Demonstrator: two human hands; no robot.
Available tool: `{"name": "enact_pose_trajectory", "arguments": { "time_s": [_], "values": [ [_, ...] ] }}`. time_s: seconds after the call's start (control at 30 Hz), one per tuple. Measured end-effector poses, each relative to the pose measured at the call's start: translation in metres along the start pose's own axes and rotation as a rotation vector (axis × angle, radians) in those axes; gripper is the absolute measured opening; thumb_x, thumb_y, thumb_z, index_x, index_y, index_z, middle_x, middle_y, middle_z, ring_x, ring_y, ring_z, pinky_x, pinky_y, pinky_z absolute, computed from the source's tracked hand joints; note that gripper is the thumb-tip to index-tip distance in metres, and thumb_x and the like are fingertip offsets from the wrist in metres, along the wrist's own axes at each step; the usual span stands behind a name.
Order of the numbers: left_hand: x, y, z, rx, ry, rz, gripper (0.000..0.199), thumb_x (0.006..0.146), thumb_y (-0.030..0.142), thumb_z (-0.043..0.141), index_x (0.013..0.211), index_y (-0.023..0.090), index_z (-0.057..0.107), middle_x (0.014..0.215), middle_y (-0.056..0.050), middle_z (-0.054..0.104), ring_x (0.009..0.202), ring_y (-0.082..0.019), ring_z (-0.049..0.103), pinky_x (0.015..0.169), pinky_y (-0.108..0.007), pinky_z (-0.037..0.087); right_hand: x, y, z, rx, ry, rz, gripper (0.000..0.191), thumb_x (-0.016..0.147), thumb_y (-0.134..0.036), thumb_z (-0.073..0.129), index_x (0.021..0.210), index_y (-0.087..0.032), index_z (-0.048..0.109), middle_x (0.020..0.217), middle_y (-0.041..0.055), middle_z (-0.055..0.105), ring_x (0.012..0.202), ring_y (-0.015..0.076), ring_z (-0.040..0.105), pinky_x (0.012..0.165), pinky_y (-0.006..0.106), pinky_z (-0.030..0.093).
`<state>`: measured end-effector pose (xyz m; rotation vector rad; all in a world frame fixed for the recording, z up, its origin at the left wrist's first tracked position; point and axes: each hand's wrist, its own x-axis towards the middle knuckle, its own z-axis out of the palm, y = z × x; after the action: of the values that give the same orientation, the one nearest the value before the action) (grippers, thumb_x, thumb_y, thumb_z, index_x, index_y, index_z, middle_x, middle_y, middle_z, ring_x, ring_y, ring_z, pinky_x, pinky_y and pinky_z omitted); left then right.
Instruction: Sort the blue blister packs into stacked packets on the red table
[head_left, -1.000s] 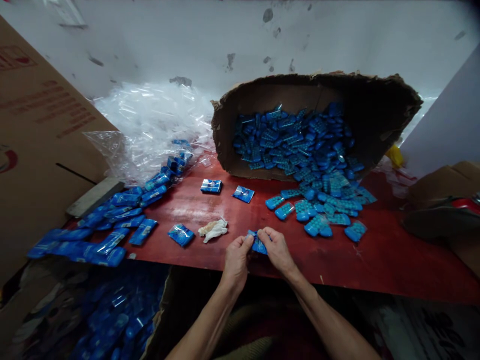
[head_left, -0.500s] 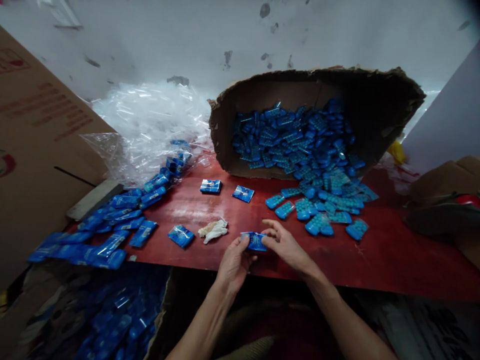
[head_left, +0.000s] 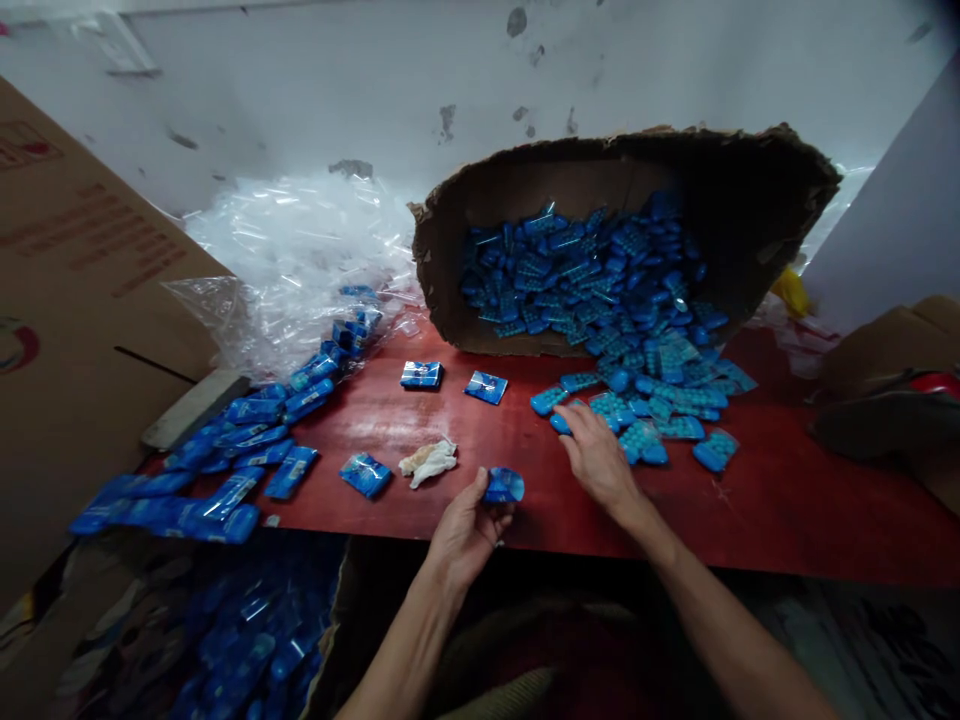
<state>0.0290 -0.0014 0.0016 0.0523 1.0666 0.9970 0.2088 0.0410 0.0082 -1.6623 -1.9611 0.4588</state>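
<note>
A small blue printed sleeve [head_left: 505, 486] is pinched in my left hand [head_left: 469, 520], just above the front edge of the red table [head_left: 450, 415]. My right hand [head_left: 600, 460] reaches over a blue packet of beads [head_left: 561, 423] at the near side of the loose pile, fingertips at the packet; whether they grip it cannot be told. Other bead packets [head_left: 643, 442] lie right of that hand. Left of my left hand are a crumpled white tissue [head_left: 429, 462] and a blue pack [head_left: 365, 475]. Two flat blue stacks [head_left: 421, 375] [head_left: 486, 387] lie further back.
A torn cardboard box [head_left: 525, 170] on its side spills blue packets. Blue filled packs [head_left: 255, 440] are heaped at the left beside clear plastic bags [head_left: 300, 240] and a large carton [head_left: 82, 240]. Below the table's left edge sits a container of blue packs [head_left: 247, 640].
My right hand has let go of the blue sleeve and moved right and up to the bead packets. My left hand still holds the sleeve. The view has shifted slightly.
</note>
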Motion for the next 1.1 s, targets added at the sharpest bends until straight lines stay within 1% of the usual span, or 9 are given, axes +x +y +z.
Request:
{"name": "enact_pose_trajectory", "arguments": {
  "time_s": [0.13,0.33,0.47,0.67,0.73,0.87,0.97,1.03,1.1],
  "values": [
    [-0.002,0.002,-0.001,-0.022,-0.050,-0.089,0.016,0.073,0.031,0.057,0.076,0.015,0.054,0.055,-0.001,0.059,0.043,-0.010,0.053,0.040,-0.019,0.039,0.016,0.018,-0.009,-0.433,-0.173,0.010,0.043,0.079,-0.005,0.033,0.118,-0.021,0.044,0.115,0.0119,0.047,0.094,0.0248,0.044,0.075,0.035,0.033],
    [-0.002,0.001,-0.003,-0.019,-0.063,-0.116,0.020,0.072,0.036,0.057,0.071,0.016,0.052,0.049,0.002,0.052,0.040,-0.008,0.048,0.038,-0.019,0.036,0.020,0.016,-0.005,-0.506,-0.267,-0.101,0.018,0.081,-0.017,0.040,0.091,-0.021,0.054,0.094,0.0078,0.049,0.087,0.0224,0.043,0.069,0.032,0.030],
    [-0.001,0.000,-0.003,-0.019,-0.034,-0.096,0.020,0.071,0.035,0.058,0.068,0.016,0.051,0.049,0.001,0.053,0.041,-0.008,0.048,0.038,-0.018,0.037,0.015,0.018,-0.003,-0.468,-0.347,-0.155,0.017,0.075,-0.023,0.053,0.091,-0.021,0.052,0.090,0.0054,0.051,0.087,0.0220,0.044,0.070,0.031,0.029],
    [-0.002,-0.001,0.000,-0.015,-0.018,-0.090,0.019,0.073,0.033,0.057,0.067,0.015,0.051,0.049,0.001,0.053,0.041,-0.009,0.049,0.039,-0.019,0.037,0.002,0.016,-0.007,-0.395,-0.337,-0.167,0.054,0.072,-0.031,0.059,0.121,-0.023,0.039,0.099,0.0068,0.052,0.090,0.0229,0.045,0.072,0.031,0.029],
    [-0.002,-0.002,0.001,-0.012,-0.016,-0.090,0.019,0.073,0.033,0.057,0.069,0.015,0.052,0.051,0.000,0.055,0.041,-0.008,0.049,0.039,-0.018,0.037,0.001,0.014,-0.005,-0.392,-0.336,-0.163,0.058,0.072,-0.033,0.059,0.125,-0.024,0.035,0.103,0.0078,0.051,0.093,0.0243,0.045,0.075,0.033,0.029],
    [-0.003,-0.004,0.002,0.006,-0.016,-0.072,0.018,0.072,0.033,0.058,0.073,0.016,0.052,0.053,0.000,0.057,0.041,-0.008,0.049,0.038,-0.018,0.037,0.007,0.011,0.005,-0.387,-0.329,-0.155,0.049,0.074,-0.028,0.056,0.121,-0.024,0.041,0.108,0.0085,0.051,0.101,0.0267,0.043,0.083,0.037,0.028],
    [-0.003,-0.005,0.001,0.023,-0.006,-0.077,0.020,0.072,0.034,0.057,0.072,0.016,0.051,0.051,0.000,0.057,0.040,-0.008,0.049,0.038,-0.018,0.036,0.017,0.011,0.007,-0.311,-0.349,-0.147,0.039,0.075,-0.022,0.053,0.113,-0.021,0.049,0.102,0.0091,0.053,0.096,0.0240,0.049,0.080,0.034,0.033],
    [-0.003,-0.005,0.000,0.023,-0.001,-0.075,0.020,0.072,0.034,0.057,0.072,0.016,0.050,0.051,0.000,0.056,0.039,-0.009,0.049,0.038,-0.018,0.037,0.022,0.010,0.002,-0.173,-0.337,-0.099,0.036,0.074,-0.021,0.052,0.110,-0.020,0.051,0.096,0.0085,0.055,0.088,0.0216,0.052,0.076,0.032,0.037],
    [-0.003,-0.005,-0.001,0.016,0.005,-0.068,0.019,0.072,0.034,0.057,0.072,0.016,0.050,0.051,0.000,0.057,0.040,-0.009,0.050,0.038,-0.018,0.037,0.022,0.010,-0.006,0.118,-0.328,0.001,0.041,0.073,-0.021,0.052,0.113,-0.019,0.048,0.089,0.0064,0.057,0.080,0.0188,0.055,0.071,0.031,0.041]
  ]
}}
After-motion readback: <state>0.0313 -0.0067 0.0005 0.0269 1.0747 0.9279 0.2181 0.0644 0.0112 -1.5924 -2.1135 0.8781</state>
